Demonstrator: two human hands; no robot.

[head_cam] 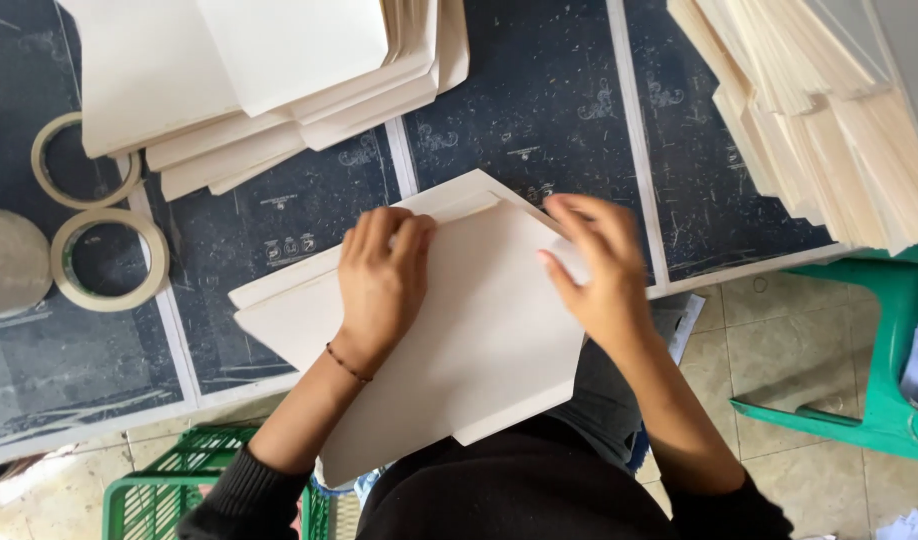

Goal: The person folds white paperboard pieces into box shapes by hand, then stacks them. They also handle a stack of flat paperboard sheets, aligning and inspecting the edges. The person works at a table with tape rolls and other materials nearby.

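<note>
A large cream paper envelope [479,340] lies across the front edge of a dark printed work surface [539,110]. My left hand [379,280] presses flat on its upper left part, fingers curled at the folded top edge. At the upper right corner, my right hand [599,265] pinches the flap between its fingers. A thin bracelet circles my left wrist.
A fanned stack of cream envelopes [269,80] lies at the back left. Another thick stack [819,110] sits at the back right. Two rolls of masking tape [109,260] rest at the left. A green crate [169,490] and a green plastic stool [879,400] stand on the tiled floor.
</note>
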